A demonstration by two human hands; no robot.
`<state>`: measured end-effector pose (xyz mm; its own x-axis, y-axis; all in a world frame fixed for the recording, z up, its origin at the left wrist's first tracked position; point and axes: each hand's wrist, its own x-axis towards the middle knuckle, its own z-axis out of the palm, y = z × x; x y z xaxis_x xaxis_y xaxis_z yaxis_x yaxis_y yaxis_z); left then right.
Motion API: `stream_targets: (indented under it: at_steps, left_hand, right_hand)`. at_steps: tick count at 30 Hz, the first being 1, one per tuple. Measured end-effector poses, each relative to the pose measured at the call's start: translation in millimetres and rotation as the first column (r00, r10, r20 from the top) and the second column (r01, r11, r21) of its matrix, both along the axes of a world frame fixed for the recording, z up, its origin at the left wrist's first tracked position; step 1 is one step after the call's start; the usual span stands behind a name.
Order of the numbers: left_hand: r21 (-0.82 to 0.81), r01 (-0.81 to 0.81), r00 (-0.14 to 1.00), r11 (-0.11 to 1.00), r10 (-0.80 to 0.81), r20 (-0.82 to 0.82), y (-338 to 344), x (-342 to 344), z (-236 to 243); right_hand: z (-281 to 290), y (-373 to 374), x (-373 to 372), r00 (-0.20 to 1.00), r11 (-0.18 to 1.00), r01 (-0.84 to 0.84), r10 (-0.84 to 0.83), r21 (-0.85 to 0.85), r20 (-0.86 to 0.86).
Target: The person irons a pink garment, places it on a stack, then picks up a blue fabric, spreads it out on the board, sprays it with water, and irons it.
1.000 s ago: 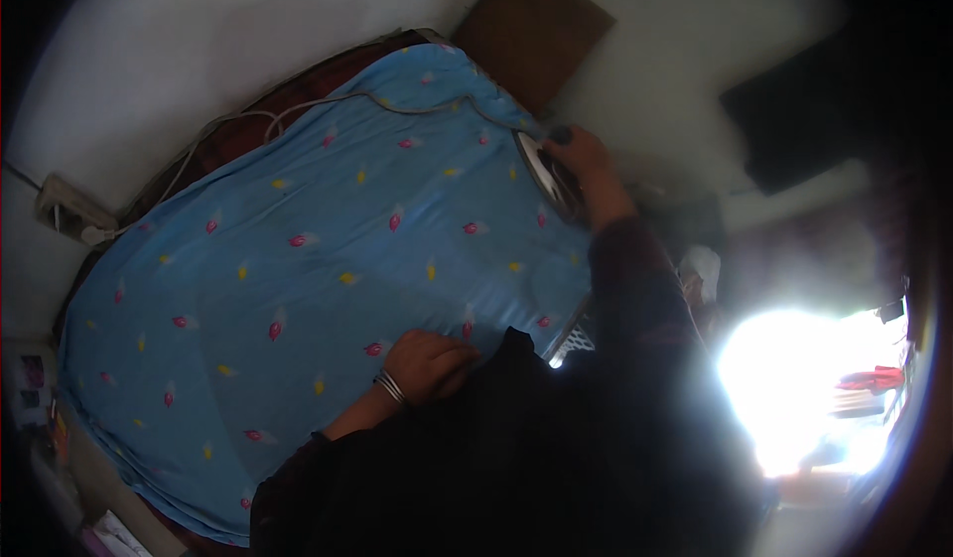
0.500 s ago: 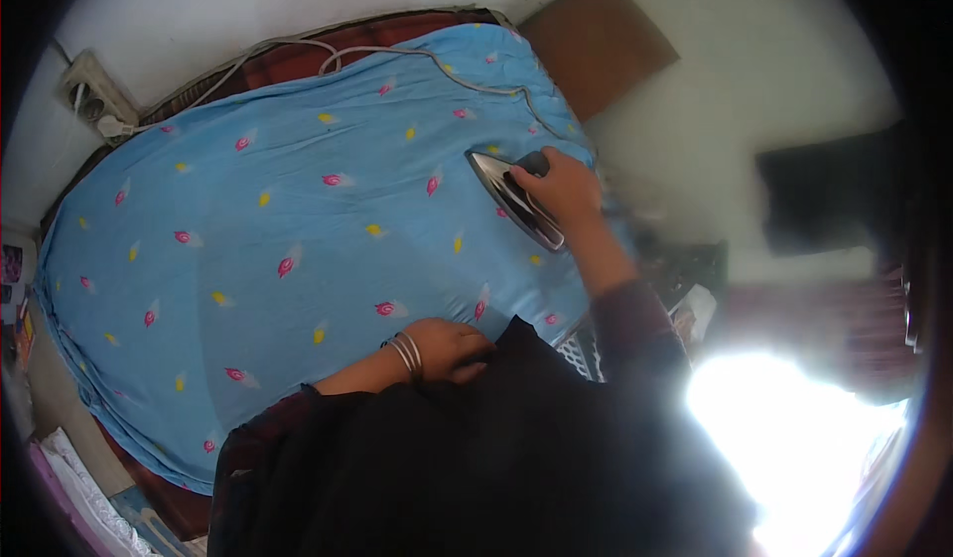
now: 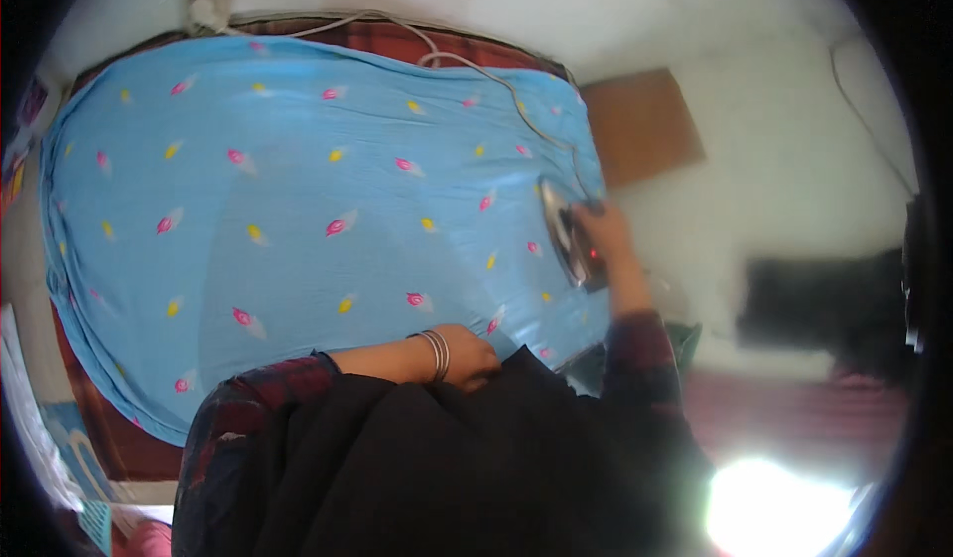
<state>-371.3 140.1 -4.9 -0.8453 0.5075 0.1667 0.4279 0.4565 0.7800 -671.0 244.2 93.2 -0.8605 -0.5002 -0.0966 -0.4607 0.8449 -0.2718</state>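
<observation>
A light blue cloth (image 3: 298,269) with pink and yellow feather-like motifs lies spread in front of me, with soft wrinkles along its far side. My right hand (image 3: 610,234) is wrapped round the handle of an iron (image 3: 563,231) near the cloth's right edge. The iron's tip points away from me, and a small red light shows by its heel. From it a pale cord (image 3: 506,85) runs over the cloth's far right corner. At the cloth's near edge rests my left hand (image 3: 465,353), fingers curled under and partly hidden against my black garment. Bangles circle that wrist.
A dark red plaid cover (image 3: 387,43) shows under the cloth along the far wall. The cord leads to a wall socket (image 3: 205,9) at the upper left. A brown board (image 3: 645,125) lies beyond the right edge, and a dark blurred object (image 3: 819,299) stands farther right.
My view has turned, so the whole scene sits differently. The iron, still in my right hand, is closer to the cloth's right edge and more upright in view. My left hand stays at the near edge.
</observation>
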Motion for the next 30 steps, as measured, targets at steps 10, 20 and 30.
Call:
stream_targets:
  at_steps: [10, 20, 30]
  left_hand:
    - [0.109, 0.145, 0.972, 0.983, -0.162, 0.172, 17, -2, -15]
    - [0.177, 0.051, 0.999, 0.983, -0.052, 0.002, 12, -9, -15]
    - [0.036, 0.057, 0.988, 0.998, -0.061, 0.141, 10, -14, -9]
  right_hand:
    - [1, -130, 163, 0.763, 0.780, -0.577, 0.621, 0.244, -0.179]
    - [-1, -187, -4, 0.948, 0.970, -0.236, 0.242, 0.051, -0.208]
    - [10, -201, 210, 0.517, 0.524, -0.834, 0.851, 0.170, -0.091]
